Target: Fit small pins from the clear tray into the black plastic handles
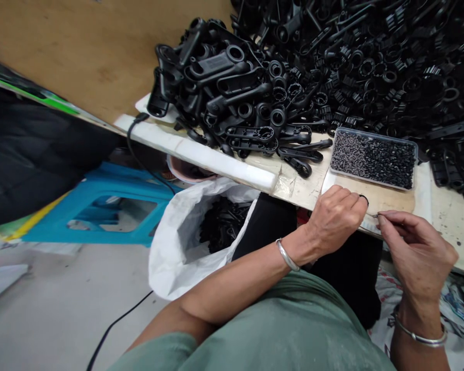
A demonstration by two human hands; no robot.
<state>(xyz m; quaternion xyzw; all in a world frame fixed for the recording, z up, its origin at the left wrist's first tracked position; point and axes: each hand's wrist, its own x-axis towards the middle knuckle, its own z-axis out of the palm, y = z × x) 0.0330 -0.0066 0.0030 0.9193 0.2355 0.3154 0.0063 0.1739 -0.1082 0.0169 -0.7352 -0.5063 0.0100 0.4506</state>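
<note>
As left hand (334,219) pinches ring (364,199), right hand (417,247) (curled) pinches pin (376,215)

The heap of black parts (332,67) fills the upper right of the frame, and the screw tray (373,157) walls off its front. I find passage only along the bare table strip (390,198) at centre right, between the tray and my left hand (334,219) and right hand (417,250). At lower left the floor (62,319) lies open beside the white sack (166,257).

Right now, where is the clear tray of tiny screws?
In the head view the clear tray sits right of centre on the table, just beyond the left hand and right hand, with the pile of black plastic parts behind it.
</note>
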